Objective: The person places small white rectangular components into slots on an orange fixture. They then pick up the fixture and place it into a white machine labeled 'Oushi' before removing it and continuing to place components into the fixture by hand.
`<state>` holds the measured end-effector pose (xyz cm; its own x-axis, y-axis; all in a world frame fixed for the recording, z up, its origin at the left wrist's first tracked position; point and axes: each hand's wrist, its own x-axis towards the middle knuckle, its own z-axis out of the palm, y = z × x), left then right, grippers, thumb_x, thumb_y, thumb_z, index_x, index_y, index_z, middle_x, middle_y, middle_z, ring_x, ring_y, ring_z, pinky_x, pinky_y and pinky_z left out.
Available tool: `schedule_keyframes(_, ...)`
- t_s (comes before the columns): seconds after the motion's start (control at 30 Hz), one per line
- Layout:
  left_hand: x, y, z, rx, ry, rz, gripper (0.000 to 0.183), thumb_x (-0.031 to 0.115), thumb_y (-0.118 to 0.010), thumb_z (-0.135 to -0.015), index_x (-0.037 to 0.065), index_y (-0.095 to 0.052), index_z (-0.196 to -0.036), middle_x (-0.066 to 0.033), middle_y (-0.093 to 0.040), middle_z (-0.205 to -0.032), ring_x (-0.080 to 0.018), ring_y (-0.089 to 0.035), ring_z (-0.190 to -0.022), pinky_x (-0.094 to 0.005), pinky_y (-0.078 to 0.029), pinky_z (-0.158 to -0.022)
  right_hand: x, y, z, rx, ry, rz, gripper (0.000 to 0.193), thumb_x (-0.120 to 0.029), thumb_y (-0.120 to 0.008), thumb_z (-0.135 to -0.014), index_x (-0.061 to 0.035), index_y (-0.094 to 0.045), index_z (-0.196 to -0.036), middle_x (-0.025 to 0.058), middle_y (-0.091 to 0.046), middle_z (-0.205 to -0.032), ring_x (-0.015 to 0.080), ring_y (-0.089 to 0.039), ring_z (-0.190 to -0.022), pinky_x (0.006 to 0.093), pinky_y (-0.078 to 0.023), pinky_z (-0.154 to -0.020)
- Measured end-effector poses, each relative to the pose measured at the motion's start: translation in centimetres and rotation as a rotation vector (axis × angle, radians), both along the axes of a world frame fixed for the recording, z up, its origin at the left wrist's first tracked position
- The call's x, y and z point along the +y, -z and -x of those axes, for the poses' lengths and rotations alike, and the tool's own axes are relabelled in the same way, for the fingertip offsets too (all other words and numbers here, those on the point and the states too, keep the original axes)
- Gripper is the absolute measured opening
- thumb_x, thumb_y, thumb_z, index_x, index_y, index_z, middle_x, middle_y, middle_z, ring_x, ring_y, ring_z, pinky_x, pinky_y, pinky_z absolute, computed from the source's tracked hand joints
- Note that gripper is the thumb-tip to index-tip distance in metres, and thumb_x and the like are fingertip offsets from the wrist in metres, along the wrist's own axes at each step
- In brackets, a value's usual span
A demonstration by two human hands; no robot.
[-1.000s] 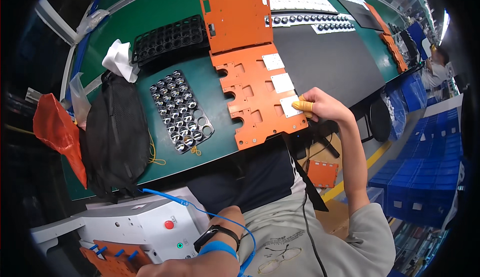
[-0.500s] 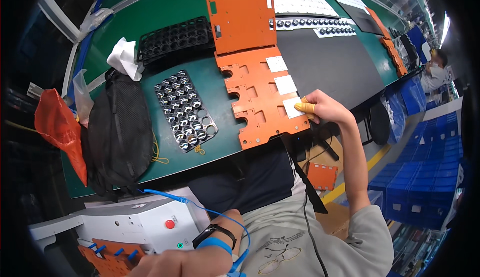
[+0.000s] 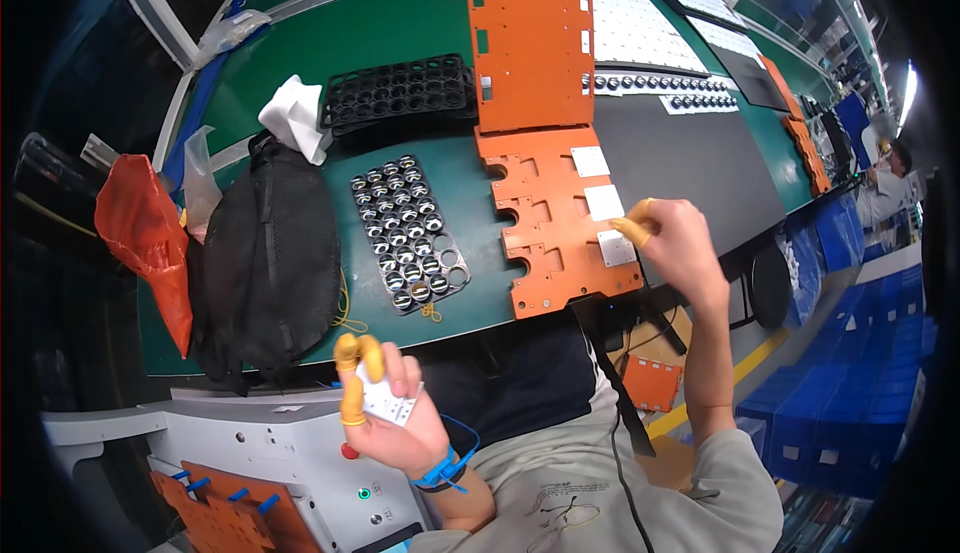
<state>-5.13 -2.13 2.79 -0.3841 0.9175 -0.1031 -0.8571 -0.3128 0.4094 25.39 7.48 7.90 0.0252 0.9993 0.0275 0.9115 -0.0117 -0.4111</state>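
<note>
My left hand [image 3: 392, 418] is raised above the grey machine, yellow covers on some fingertips, fingers closed around a small white plate [image 3: 388, 400] with printed marks. My right hand [image 3: 682, 248] is over the right edge of an orange hinged fixture [image 3: 560, 233]. Its covered fingertips are pressed together by the lowest white plate [image 3: 614, 249]; whether something is pinched there is hidden. Two more plates, the middle one [image 3: 602, 202] and the upper one [image 3: 590, 161], lie in the same column. The fixture's orange lid [image 3: 530, 43] stands open behind.
A black tray of shiny round parts [image 3: 400, 233] lies left of the fixture. Black trays [image 3: 400, 93], a black bag [image 3: 275, 243] and a red bag [image 3: 145, 238] are farther left. A black mat [image 3: 690, 173] and white sheets [image 3: 645, 33] lie right. Blue bins [image 3: 830, 353] stand beyond.
My left hand has risen from the lower edge and now shows a white plate in its fingers. My right fingers have shifted to the lowest plate's upper edge. The whole view has moved.
</note>
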Motion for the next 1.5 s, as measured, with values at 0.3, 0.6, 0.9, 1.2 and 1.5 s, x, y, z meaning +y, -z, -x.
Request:
schedule_keyframes(0.3, 1.3, 2.8, -1.8, -0.333, 0.183, -0.060, 0.050, 0.013, -0.059, -0.088, 0.000, -0.053, -0.136, -0.0165, -0.054, -0.121, -0.0241, -0.047, -0.091, -0.0345, -0.038, -0.076, 5.0, 3.4, 12.9, 0.147, -0.597, -0.461, 0.022, -0.021, -0.080, -0.080, -0.0043, -0.074, -0.094, 0.0093, -0.061, -0.083, 0.0275, -0.062, -0.085, 0.0394, -0.048, -0.075)
schedule_keyframes(0.6, 1.2, 3.2, -1.8, -0.013, 0.301, 0.025, 0.058, 0.047, -0.052, -0.105, 0.008, -0.046, -0.148, -0.0180, -0.052, -0.147, -0.0238, -0.065, -0.096, -0.0308, -0.050, -0.072, 9.0, 5.6, 15.4, -0.109, -0.655, -0.249, 0.025, -0.024, -0.082, -0.079, -0.0017, -0.074, -0.088, 0.0107, -0.065, -0.088, 0.0286, -0.063, -0.094, 0.0422, -0.050, -0.084)
schedule_keyframes(0.9, 1.4, 3.0, -1.8, -0.015, 0.301, 0.116, 0.062, 0.047, -0.055, -0.103, 0.008, -0.042, -0.150, -0.0219, -0.056, -0.141, -0.0230, -0.068, -0.093, -0.0264, -0.046, -0.063, 7.1, 3.8, 15.2, 0.194, -0.561, -0.274, 0.029, -0.020, -0.080, -0.078, -0.0013, -0.065, -0.094, 0.0112, -0.065, -0.088, 0.0281, -0.064, -0.087, 0.0406, -0.051, -0.081)
schedule_keyframes(1.2, 0.8, 2.7, -1.8, 0.392, 0.164, -0.012, 0.076, 0.048, -0.072, -0.093, 0.002, -0.045, -0.147, -0.0125, -0.065, -0.117, -0.0119, -0.062, -0.074, -0.0222, -0.046, -0.058, 0.4, -1.2, 13.6, 0.742, -0.816, 0.055, 0.030, -0.010, -0.078, -0.080, -0.0012, -0.067, -0.106, 0.0046, -0.064, -0.088, 0.0135, -0.059, -0.077, 0.0279, -0.049, -0.068)
schedule_keyframes(1.5, 0.6, 2.1, -2.9, 0.530, 0.069, -0.046, 0.095, 0.041, -0.089, -0.079, 0.001, -0.039, -0.149, -0.0194, -0.055, -0.143, -0.0260, -0.056, -0.130, -0.0339, -0.050, -0.104, -0.3, -1.1, 12.7, 0.904, -0.856, 0.290, 0.036, -0.004, -0.075, -0.086, 0.0033, -0.067, -0.120, 0.0049, -0.061, -0.087, 0.0106, -0.051, -0.073, 0.0284, -0.047, -0.065)
